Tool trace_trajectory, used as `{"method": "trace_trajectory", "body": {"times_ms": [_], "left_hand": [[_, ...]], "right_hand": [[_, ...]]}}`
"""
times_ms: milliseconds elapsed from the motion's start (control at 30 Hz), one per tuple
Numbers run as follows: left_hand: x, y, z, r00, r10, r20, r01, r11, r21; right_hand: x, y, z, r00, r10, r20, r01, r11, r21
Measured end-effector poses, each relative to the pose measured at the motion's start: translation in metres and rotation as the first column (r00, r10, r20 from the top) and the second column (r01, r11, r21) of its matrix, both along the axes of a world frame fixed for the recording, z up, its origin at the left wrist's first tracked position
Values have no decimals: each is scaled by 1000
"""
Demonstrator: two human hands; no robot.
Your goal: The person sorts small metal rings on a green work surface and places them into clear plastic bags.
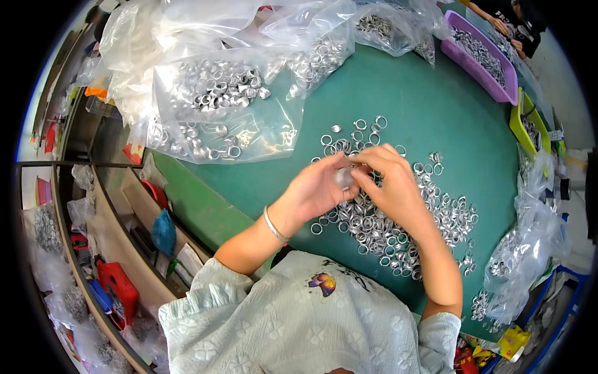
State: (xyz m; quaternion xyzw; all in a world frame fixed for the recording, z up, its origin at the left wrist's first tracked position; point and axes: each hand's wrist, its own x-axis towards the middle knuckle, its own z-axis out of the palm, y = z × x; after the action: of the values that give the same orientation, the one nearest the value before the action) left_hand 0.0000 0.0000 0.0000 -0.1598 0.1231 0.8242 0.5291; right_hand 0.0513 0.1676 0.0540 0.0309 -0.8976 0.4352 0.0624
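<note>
My left hand [314,189] and my right hand [393,182] meet above a heap of silver metal rings [374,227] on the green table. Between them is a small greyish, shiny piece [343,178], partly covered by my fingers; its kind cannot be made out. The left hand is turned palm up, its fingers curled around this piece. From the other side, the thumb and fingers of my right hand pinch together at its upper edge. More loose rings [360,124] lie just beyond both hands.
Clear plastic bags of rings [227,106] cover the far left of the green table [430,100]. A purple basket [479,59] and a yellow-green basket [529,124] stand along the right edge. Open drawers [146,218] are at the left. Another person's hand [500,26] shows at far right.
</note>
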Motion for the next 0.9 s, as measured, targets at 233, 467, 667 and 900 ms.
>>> {"method": "trace_trajectory", "body": {"times_ms": [233,467,667,900], "left_hand": [[-159,-75,13,629,766,131,-776,610,163],[-120,-41,32,243,679,-693,-970,193,-150],[-38,36,5,-156,-604,-781,-669,647,-367],[-55,67,-30,-470,-805,-362,-665,592,-455]], "right_hand": [[43,54,-9,955,-290,68,290,957,17],[108,107,-36,826,-556,93,543,829,138],[39,120,-56,898,-401,-183,441,829,345],[48,120,-78,915,-402,-35,396,877,271]]}}
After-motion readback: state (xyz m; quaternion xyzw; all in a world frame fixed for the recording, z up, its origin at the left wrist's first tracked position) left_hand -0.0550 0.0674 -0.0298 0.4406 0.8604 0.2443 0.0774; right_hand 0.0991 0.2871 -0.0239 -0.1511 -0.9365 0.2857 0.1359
